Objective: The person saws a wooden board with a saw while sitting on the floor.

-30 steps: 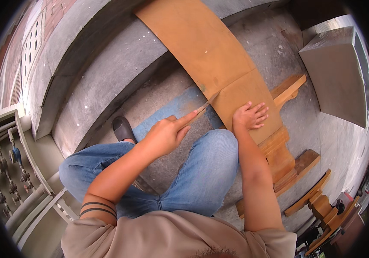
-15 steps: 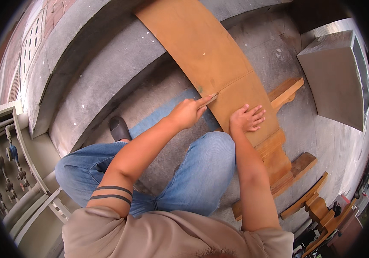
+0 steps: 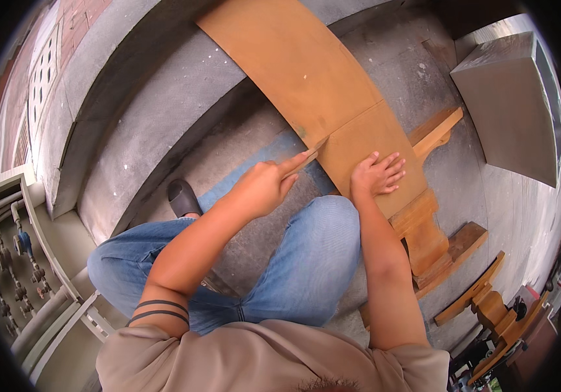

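Observation:
A long orange-brown board [image 3: 274, 55] slants from the step at the top down to beside my right knee. My left hand [image 3: 261, 187] is closed on a slim tool [image 3: 312, 155] with a wood-coloured handle, its index finger stretched along it. The narrow blade end meets the board's left edge, where a thin line runs across the board. Too little of the tool shows to tell its exact kind. My right hand [image 3: 377, 176] lies flat on the nearer part of the board, fingers spread, holding nothing.
Wooden pieces [image 3: 427, 242] lie under and right of the board's near end, with shaped wooden parts [image 3: 489, 307] farther right. A grey box-like cabinet [image 3: 509, 104] stands at the right. Concrete steps [image 3: 156, 98] curve on the left; a pipe cabinet [image 3: 16, 248] is beyond.
My left hand has drawn back toward me and down-left with the slim tool, so less of it overlaps the board. My right hand stays flat on the board.

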`<control>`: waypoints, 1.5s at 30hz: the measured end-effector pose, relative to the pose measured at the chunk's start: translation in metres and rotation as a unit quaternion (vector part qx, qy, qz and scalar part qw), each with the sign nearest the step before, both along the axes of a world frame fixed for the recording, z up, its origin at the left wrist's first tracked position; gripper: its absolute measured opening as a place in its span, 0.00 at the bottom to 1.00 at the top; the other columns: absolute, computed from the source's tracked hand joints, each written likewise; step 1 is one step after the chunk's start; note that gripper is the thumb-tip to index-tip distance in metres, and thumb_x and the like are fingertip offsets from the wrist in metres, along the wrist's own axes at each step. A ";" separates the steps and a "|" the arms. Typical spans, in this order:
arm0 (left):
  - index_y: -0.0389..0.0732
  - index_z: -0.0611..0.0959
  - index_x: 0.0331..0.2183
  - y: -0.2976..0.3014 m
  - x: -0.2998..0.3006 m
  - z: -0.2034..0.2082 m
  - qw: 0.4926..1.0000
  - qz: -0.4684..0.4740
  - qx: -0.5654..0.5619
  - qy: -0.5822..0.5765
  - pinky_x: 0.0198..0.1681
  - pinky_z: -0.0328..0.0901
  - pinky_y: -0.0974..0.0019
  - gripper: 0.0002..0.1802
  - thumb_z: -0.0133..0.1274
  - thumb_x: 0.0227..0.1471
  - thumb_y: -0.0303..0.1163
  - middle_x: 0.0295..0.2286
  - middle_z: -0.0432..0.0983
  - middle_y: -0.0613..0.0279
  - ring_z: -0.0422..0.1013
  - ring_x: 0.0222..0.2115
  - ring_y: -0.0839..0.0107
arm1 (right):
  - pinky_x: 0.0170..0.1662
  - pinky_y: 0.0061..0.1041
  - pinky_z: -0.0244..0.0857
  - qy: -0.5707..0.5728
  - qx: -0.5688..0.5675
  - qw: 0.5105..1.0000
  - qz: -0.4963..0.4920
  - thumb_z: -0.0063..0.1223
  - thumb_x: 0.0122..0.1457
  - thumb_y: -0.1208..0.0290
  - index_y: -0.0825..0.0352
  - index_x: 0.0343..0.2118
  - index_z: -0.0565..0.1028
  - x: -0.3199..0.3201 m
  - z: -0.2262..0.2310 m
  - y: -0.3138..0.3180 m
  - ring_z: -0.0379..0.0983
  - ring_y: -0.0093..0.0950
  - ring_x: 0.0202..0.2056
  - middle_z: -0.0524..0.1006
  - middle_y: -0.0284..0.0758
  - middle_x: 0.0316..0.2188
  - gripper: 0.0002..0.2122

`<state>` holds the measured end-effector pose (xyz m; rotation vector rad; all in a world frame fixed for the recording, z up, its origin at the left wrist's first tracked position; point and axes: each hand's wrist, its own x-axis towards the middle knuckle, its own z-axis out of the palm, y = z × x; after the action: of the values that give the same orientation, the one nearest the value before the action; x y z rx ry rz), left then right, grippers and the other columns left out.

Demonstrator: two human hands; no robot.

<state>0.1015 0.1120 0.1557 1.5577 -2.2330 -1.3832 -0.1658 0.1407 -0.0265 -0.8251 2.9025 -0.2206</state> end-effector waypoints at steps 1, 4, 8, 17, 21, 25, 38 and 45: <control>0.51 0.76 0.64 0.010 0.014 0.023 1.000 -0.011 -0.002 -0.022 0.38 0.72 0.48 0.28 0.58 0.63 0.30 0.29 0.82 0.43 0.80 0.32 0.46 | 0.74 0.60 0.32 -0.002 0.000 1.000 -0.001 0.37 0.72 0.49 0.59 0.76 0.52 -0.003 0.002 0.001 0.37 0.48 0.77 0.43 0.40 0.78 0.34; 0.51 0.77 0.64 0.024 0.020 0.022 0.999 -0.004 -0.039 0.009 0.38 0.72 0.48 0.27 0.57 0.64 0.32 0.29 0.82 0.43 0.80 0.31 0.46 | 0.74 0.59 0.32 0.030 -0.011 0.999 -0.001 0.37 0.73 0.47 0.57 0.76 0.53 -0.005 -0.004 0.002 0.37 0.47 0.77 0.45 0.38 0.78 0.33; 0.53 0.77 0.64 -0.008 -0.012 -0.054 0.999 0.041 -0.026 0.022 0.37 0.73 0.47 0.26 0.55 0.65 0.33 0.29 0.81 0.40 0.79 0.32 0.42 | 0.74 0.60 0.31 -0.030 -0.007 0.999 0.025 0.37 0.72 0.49 0.59 0.76 0.53 0.021 0.000 -0.012 0.36 0.48 0.77 0.43 0.40 0.78 0.34; 0.50 0.76 0.64 0.029 0.012 0.000 0.999 -0.007 -0.051 0.015 0.40 0.73 0.49 0.28 0.57 0.64 0.30 0.31 0.81 0.42 0.78 0.31 0.44 | 0.74 0.60 0.32 0.020 -0.016 1.000 -0.002 0.36 0.73 0.47 0.59 0.76 0.54 -0.002 -0.004 -0.002 0.37 0.47 0.77 0.45 0.39 0.78 0.33; 0.51 0.76 0.65 0.010 0.011 -0.037 0.998 0.025 -0.061 0.023 0.41 0.73 0.50 0.29 0.57 0.64 0.29 0.31 0.81 0.43 0.79 0.32 0.46 | 0.73 0.60 0.32 -0.008 -0.016 0.999 0.026 0.36 0.73 0.47 0.58 0.76 0.54 0.022 -0.006 -0.007 0.38 0.47 0.77 0.46 0.39 0.78 0.33; 0.51 0.76 0.65 0.055 0.049 0.031 1.000 -0.001 -0.019 0.020 0.41 0.73 0.51 0.29 0.57 0.64 0.30 0.30 0.80 0.45 0.79 0.33 0.46 | 0.73 0.60 0.33 0.048 -0.019 0.999 -0.003 0.36 0.73 0.47 0.57 0.75 0.55 -0.009 -0.007 0.005 0.39 0.47 0.77 0.46 0.38 0.78 0.33; 0.53 0.75 0.65 0.047 0.047 0.016 1.000 0.000 -0.023 0.019 0.39 0.72 0.51 0.29 0.58 0.64 0.31 0.32 0.80 0.44 0.77 0.30 0.46 | 0.74 0.60 0.32 0.044 -0.015 0.999 -0.009 0.37 0.73 0.47 0.56 0.76 0.54 -0.011 -0.012 0.007 0.38 0.46 0.77 0.46 0.38 0.78 0.33; 0.52 0.77 0.64 0.021 0.030 -0.032 0.997 0.011 -0.075 0.035 0.37 0.73 0.52 0.31 0.59 0.61 0.26 0.30 0.81 0.48 0.78 0.30 0.50 | 0.74 0.60 0.32 -0.001 -0.035 0.999 0.020 0.38 0.72 0.48 0.57 0.75 0.55 0.010 -0.005 -0.004 0.39 0.47 0.77 0.47 0.39 0.78 0.32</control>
<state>0.1315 0.1332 0.1232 1.4594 -2.2144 -1.2131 -0.1557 0.1369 -0.0314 -0.8913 2.8895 -0.3206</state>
